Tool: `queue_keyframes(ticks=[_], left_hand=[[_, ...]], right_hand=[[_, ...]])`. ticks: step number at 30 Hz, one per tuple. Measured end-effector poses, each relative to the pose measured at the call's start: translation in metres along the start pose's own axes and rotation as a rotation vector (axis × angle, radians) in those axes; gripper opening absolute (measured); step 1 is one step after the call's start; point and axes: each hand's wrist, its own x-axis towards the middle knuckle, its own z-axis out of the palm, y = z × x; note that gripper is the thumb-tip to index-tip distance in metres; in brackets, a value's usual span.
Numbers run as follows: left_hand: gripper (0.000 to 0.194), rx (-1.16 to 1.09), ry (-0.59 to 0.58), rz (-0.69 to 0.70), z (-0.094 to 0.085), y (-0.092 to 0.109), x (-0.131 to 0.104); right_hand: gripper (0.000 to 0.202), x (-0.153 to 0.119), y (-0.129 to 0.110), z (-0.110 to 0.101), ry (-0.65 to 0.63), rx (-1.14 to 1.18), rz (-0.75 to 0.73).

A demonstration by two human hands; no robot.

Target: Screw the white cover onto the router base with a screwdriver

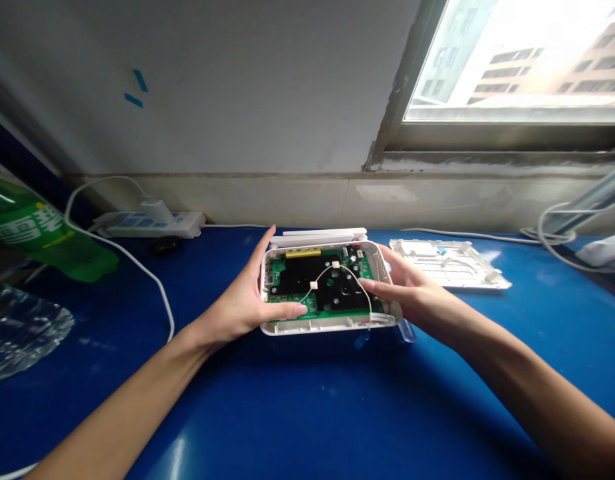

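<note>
Both hands grip an opened white router (pixel 332 327), tilted toward me above the blue table. My left hand (pixel 247 293) is closed on its left side, the thumb over the lower edge of the green circuit board (pixel 287 300). My right hand (pixel 405 283) holds the right side, with its thumb on the black plate (pixel 347 293) that covers much of the board. A thin white wire (pixel 360 283) loops across the plate, fixed by small pale pads. White antennas (pixel 327 236) lie along the router's far edge. The fingers beneath the casing are mostly hidden.
A white plastic cover (pixel 450 263) lies on the blue table (pixel 287 413) at right. Behind the router's right corner, a clear blue-handled tool (pixel 406 331) partly shows. At left are a green bottle (pixel 47 233), a clear bottle (pixel 27 330), a power strip (pixel 182 225) and a white cable (pixel 147 270).
</note>
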Motion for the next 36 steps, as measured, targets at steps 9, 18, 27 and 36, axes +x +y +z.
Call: queue_keyframes(ticks=[9,18,27,36], left_hand=[[0.134,0.049,-0.002,-0.004,-0.002,-0.001,-0.001],[0.106,-0.005,0.078,-0.100,0.002,0.000,0.000],[0.088,0.142,0.166,-0.066,-0.004,-0.007,0.003],[0.081,0.616,0.239,-0.035,-0.013,-0.004,0.003]], right_hand=[[0.075,0.003,0.007,-0.003,0.012,-0.060,0.000],[0.075,0.004,0.006,-0.004,0.050,-0.167,0.037],[0.054,-0.001,-0.008,-0.009,0.129,-0.702,0.014],[0.036,-0.017,-0.033,-0.036,0.414,-1.312,-0.182]])
